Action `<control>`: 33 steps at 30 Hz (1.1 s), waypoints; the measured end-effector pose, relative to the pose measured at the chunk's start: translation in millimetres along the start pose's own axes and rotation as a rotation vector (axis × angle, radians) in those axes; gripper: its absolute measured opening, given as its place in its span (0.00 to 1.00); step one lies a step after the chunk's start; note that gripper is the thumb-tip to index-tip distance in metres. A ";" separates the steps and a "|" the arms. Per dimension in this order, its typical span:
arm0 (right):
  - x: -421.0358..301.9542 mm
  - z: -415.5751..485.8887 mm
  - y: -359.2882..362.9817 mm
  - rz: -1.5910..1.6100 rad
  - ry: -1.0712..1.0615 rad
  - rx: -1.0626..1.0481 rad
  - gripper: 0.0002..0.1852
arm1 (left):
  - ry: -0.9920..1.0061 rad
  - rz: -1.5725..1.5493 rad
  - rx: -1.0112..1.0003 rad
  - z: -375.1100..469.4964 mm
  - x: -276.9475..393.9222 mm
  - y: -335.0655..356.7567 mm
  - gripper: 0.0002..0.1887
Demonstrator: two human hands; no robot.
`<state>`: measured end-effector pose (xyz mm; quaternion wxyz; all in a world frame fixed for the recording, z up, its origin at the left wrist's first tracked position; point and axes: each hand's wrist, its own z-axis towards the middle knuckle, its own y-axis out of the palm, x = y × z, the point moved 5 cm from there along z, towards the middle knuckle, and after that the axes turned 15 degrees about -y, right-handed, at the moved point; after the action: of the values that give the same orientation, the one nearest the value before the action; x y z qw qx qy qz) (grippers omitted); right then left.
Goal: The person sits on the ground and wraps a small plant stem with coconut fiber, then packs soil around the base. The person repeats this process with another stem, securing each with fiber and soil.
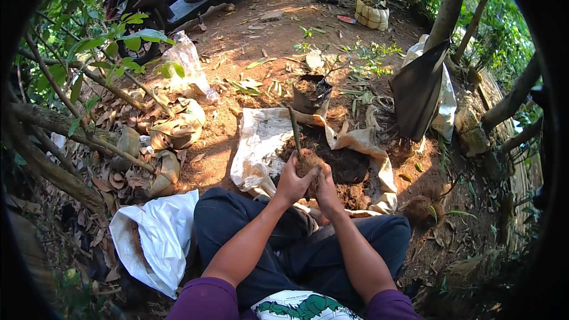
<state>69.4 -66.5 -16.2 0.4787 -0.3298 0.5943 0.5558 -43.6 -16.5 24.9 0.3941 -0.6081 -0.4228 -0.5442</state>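
Both of my hands meet around a clump of brown coconut fibre (310, 164). My left hand (293, 181) grips its left side, and my right hand (326, 189) presses on the right. A green plant stem (294, 128) rises upright out of the clump, tilted a little to the left. Under my hands lies an opened white sack (263, 131) with a rolled edge. Dark soil (349, 164) fills its middle, and loose reddish-brown fibre (353, 195) lies at its near side. What the stem's lower end looks like is hidden inside the fibre.
Left of my crossed legs stands an open white plastic sack (162, 244). Beyond the soil is a black plant bag (311, 93). A clear plastic bag (186, 66) and branches (58, 129) are on the left. A dark cloth (420, 93) hangs by a trunk (449, 4). A motorbike (186, 0) is parked behind.
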 end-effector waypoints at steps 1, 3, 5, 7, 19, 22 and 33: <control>1.0 0.1 -2.4 -0.118 -0.011 0.005 0.29 | 0.005 0.004 0.021 -1.0 1.0 0.6 0.30; -0.6 -0.3 -4.7 -0.335 -0.075 -0.023 0.29 | 0.006 0.005 0.070 -4.5 1.0 1.8 0.27; 2.5 -1.6 -1.2 -0.154 -0.012 -0.043 0.29 | -0.053 -0.062 0.096 -5.3 -3.0 -0.1 0.23; -1.6 -2.6 4.7 -0.040 0.004 -0.072 0.29 | -0.049 -0.121 0.153 -4.4 -4.9 -5.4 0.19; -42.6 -15.1 19.7 -0.361 -0.121 -0.136 0.45 | -0.262 -0.555 -0.053 -2.9 -14.9 -12.5 0.25; -35.9 -6.3 4.2 -0.061 -0.045 0.061 0.29 | -0.422 -0.733 -0.333 -5.8 -7.1 -8.0 0.32; -12.0 -23.0 24.9 0.533 0.475 -0.071 0.37 | -0.211 -0.440 -0.503 -1.6 14.4 -7.3 0.31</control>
<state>45.7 -86.5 1.9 0.1535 -0.2995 0.7345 0.5892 -50.3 -14.4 39.6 0.0595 -0.6334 -0.4346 -0.6375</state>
